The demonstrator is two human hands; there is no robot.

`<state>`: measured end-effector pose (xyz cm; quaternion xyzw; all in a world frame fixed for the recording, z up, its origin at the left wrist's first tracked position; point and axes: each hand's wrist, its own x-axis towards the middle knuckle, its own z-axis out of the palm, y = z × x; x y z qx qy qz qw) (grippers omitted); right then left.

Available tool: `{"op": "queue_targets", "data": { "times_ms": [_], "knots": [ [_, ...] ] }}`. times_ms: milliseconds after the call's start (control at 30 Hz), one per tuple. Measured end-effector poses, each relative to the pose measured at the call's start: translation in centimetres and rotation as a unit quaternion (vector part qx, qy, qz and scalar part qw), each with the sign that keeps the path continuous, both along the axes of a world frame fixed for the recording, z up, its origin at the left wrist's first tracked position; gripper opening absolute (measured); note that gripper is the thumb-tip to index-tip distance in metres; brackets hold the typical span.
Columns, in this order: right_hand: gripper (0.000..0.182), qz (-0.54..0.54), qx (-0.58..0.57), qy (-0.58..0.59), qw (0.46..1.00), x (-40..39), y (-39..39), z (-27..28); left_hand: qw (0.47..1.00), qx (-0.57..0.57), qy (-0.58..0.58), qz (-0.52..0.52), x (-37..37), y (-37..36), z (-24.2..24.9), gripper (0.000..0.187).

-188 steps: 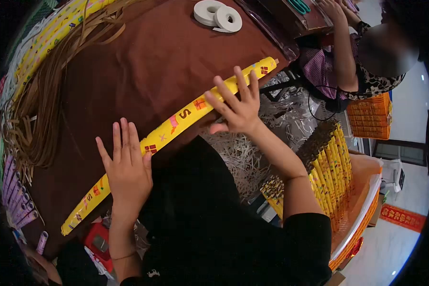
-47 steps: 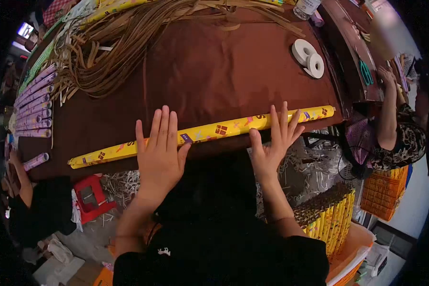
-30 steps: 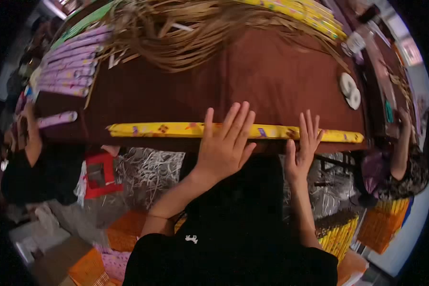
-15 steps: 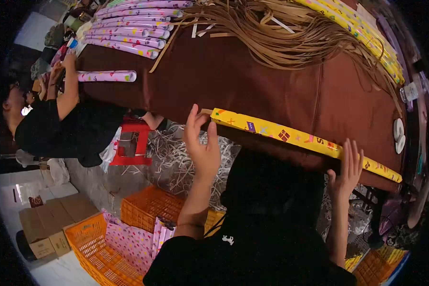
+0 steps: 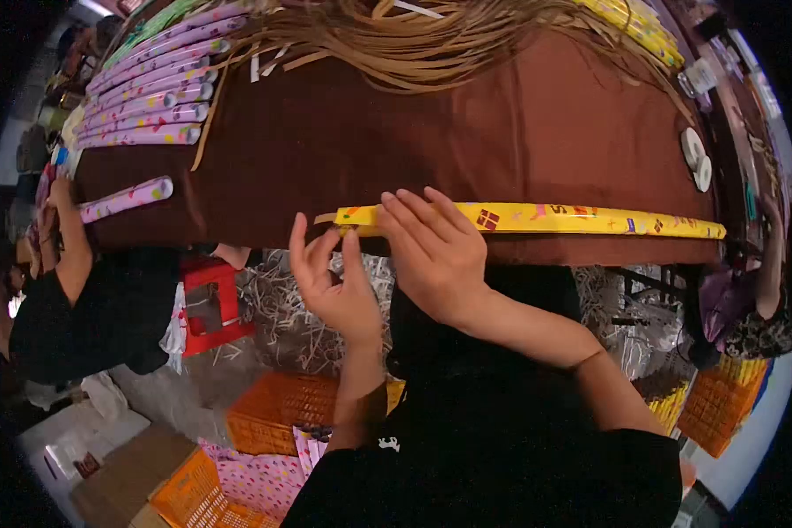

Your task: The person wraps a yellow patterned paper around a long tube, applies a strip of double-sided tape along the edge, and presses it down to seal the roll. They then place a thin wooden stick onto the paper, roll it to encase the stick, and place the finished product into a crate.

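A long, narrow roll of yellow printed wrapping paper (image 5: pixel 581 218) lies along the near edge of the brown-covered table. My right hand (image 5: pixel 440 255) rests flat across it near its left end, fingers stretched out. Just at that end is my left hand (image 5: pixel 339 286), its fingers apart and the thumb tip close to the lower edge of the paper. A short end of brown strip (image 5: pixel 326 217) pokes out of the roll's left end, beside my left fingers.
Brown paper strips (image 5: pixel 414 66) heap along the far side. Pink printed rolls (image 5: pixel 141 136) lie at left, yellow rolls (image 5: pixel 634 26) at far right, near white tape rolls (image 5: pixel 697 158). Co-workers sit at both sides. A red stool (image 5: pixel 211 304) and orange crates (image 5: pixel 282 409) stand below.
My right hand has slid left along the yellow roll, from near its right part to beside my left hand. The roll now lies more level; the head view has shifted.
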<state>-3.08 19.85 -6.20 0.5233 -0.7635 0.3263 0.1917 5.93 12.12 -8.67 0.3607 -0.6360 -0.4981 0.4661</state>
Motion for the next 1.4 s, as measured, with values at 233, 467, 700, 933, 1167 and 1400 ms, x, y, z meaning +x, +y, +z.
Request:
{"op": "queue_targets", "data": {
  "times_ms": [233, 467, 700, 933, 1167, 1400],
  "knots": [
    [0.031, -0.007, -0.048, 0.017, 0.999, 1.0, 0.1, -1.4, 1.0, 0.017, 0.0, 0.0, 0.2, 0.4, 1.2, 0.044],
    [0.04, -0.005, -0.001, 0.014, 1.0, 1.7, 0.3, -1.7, 0.995, 0.009, -0.098, 0.026, -0.7, -0.1, 2.4, 0.053],
    [0.044, -0.013, 0.037, -0.02, 0.999, 3.1, 0.2, -1.2, 0.997, 0.045, -0.046, -0.035, -0.1, -1.9, 1.0, 0.041],
    [0.074, -0.082, 0.154, -0.036, 0.984, 0.6, 5.4, -0.4, 0.995, 0.073, -0.041, -0.058, -0.3, -1.7, 2.0, 0.038],
    [0.068, -0.162, 0.195, 0.002, 0.967, -0.8, 10.5, -1.0, 0.997, 0.075, -0.003, -0.033, -0.6, -2.1, 1.1, 0.036],
    [0.073, -0.188, 0.182, 0.022, 0.965, -2.2, 12.8, -1.2, 0.998, 0.058, -0.013, -0.035, -0.3, -2.3, 1.0, 0.033]
  ]
}}
